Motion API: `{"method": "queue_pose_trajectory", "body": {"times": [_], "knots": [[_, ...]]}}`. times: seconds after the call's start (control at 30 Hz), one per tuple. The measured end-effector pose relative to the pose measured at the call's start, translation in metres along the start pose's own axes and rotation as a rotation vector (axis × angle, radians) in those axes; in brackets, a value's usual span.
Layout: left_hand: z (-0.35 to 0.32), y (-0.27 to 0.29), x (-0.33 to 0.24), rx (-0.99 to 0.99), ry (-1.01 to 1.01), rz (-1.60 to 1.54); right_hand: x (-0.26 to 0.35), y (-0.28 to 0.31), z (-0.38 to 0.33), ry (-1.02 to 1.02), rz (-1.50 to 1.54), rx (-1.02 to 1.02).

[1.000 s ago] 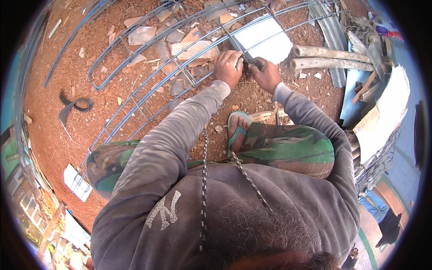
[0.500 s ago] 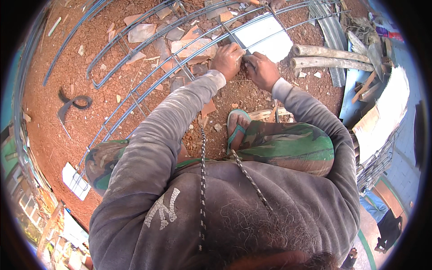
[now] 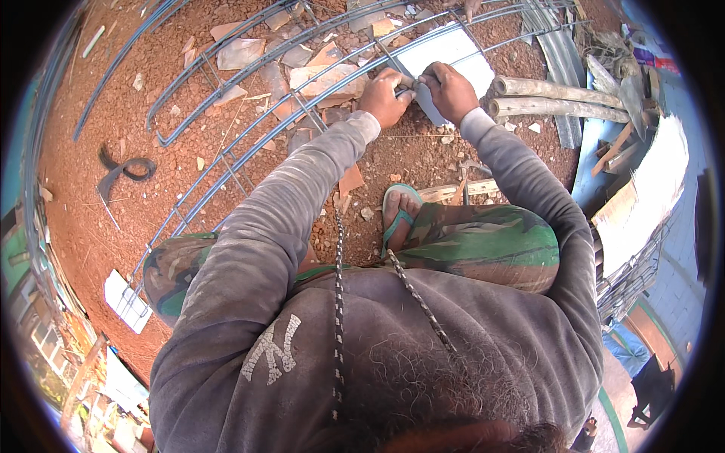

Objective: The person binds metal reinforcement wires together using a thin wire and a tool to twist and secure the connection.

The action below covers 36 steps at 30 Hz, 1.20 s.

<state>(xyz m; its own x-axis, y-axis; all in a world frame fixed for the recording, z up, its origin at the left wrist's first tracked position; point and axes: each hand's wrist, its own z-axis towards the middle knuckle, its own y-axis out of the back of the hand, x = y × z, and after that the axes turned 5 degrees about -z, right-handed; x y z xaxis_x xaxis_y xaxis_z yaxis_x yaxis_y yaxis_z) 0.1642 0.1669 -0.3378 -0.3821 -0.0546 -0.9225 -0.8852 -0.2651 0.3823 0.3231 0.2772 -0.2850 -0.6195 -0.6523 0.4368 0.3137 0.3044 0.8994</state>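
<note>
My left hand [image 3: 387, 98] is closed beside the rebar cage [image 3: 343, 81], thumb and fingers pinched together. What it pinches is too small to make out. Close to its right, my right hand [image 3: 452, 92] is closed on a flat grey strip [image 3: 429, 106], whose lower end hangs out below the fingers. Both hands are over the near end of a white board [image 3: 472, 64], which lies under the long bars of the cage. The fingertips nearly meet, and what lies between them is partly hidden.
Broken tiles [image 3: 325, 79] are scattered on the red soil. Two wooden poles [image 3: 559, 98] and corrugated sheet metal [image 3: 559, 60] lie to the right. A curled black strip [image 3: 124, 170] is at the left. Another person's hand [image 3: 472, 7] shows at the top edge.
My hands have drawn slightly apart, with the right hand raised and turned. The grey strip now shows below it. The other person's hand at the top has shifted right.
</note>
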Motion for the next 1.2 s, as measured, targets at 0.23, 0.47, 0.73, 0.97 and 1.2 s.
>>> {"method": "queue_pose_trajectory", "body": {"times": [0.23, 0.47, 0.73, 0.97, 1.2], "knots": [[-0.010, -0.004, -0.002, -0.091, -0.019, -0.034, 0.009, -0.004, -0.006, -0.211, -0.139, 0.216], [-0.008, -0.013, 0.005, -0.075, -0.211, 0.101, -0.007, -0.026, -0.018, -0.051, -0.068, 0.269], [-0.007, -0.007, 0.003, -0.011, -0.301, 0.239, -0.008, 0.007, -0.015, -0.949, 1.783, 0.608], [-0.007, -0.006, -0.003, 0.012, -0.222, 0.291, -0.055, 0.052, -0.058, -0.772, 0.887, 0.532], [-0.009, -0.001, -0.001, 0.032, -0.227, 0.276, -0.055, 0.003, -0.187, -0.652, -0.505, 0.655]]}}
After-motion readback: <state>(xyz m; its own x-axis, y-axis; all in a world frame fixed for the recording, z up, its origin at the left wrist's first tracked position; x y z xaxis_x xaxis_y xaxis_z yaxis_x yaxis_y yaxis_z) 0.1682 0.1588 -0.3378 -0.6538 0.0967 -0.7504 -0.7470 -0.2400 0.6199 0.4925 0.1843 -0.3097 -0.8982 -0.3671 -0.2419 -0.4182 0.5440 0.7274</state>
